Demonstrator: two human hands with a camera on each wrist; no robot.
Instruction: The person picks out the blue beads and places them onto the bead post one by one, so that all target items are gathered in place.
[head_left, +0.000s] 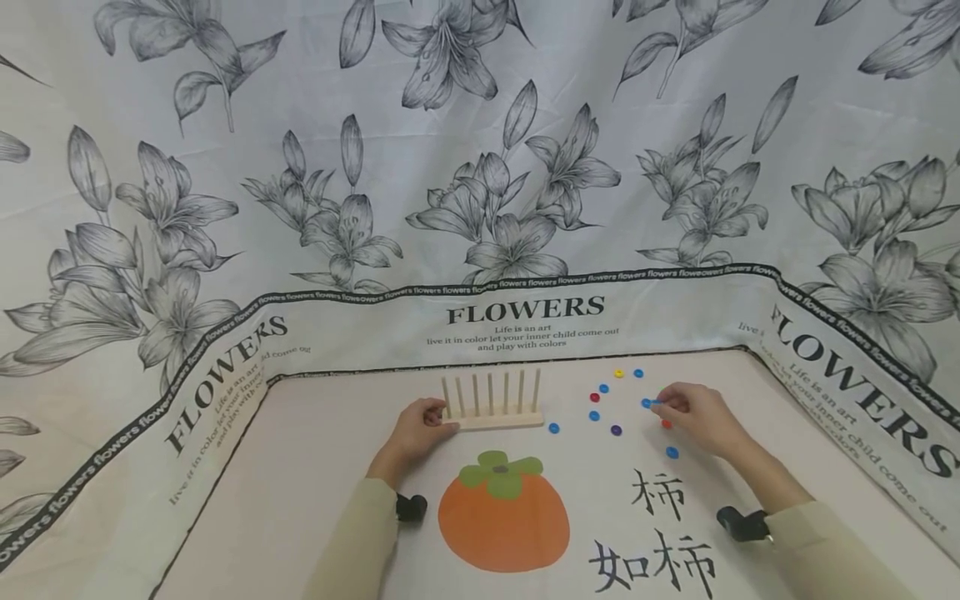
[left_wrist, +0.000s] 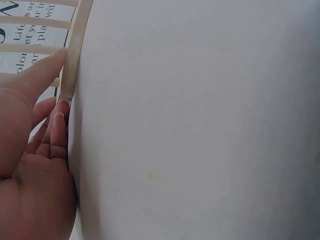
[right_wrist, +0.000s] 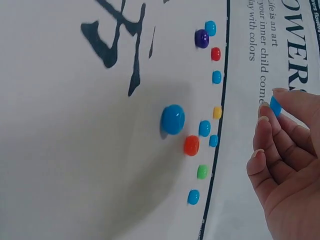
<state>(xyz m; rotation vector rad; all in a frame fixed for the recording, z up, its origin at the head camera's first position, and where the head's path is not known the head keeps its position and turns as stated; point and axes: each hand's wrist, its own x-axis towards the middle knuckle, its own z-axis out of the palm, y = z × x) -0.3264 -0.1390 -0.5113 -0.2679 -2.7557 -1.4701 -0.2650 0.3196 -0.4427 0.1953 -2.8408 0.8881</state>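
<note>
At the back of the table stands a wooden peg rack (head_left: 495, 421) with several thin upright pegs. My left hand (head_left: 412, 429) grips its left end, and the left wrist view shows thumb and fingertips on either side of the base (left_wrist: 75, 55). Over on the right, my right hand (head_left: 697, 412) pinches a small blue bead (right_wrist: 275, 106) between thumb and fingertips, raised above the table. Beneath that hand lie a larger-looking blue bead (right_wrist: 173, 119) and an orange-red bead (right_wrist: 191, 145). A green bead (right_wrist: 202, 172) shows only in the right wrist view.
Loose beads are scattered right of the rack, among them a yellow one (head_left: 618, 373), a red one (head_left: 595, 397) and a purple one (head_left: 616, 430). One blue bead (head_left: 554, 428) lies close to the rack's right end. A flower-printed curtain (head_left: 525, 317) borders the table.
</note>
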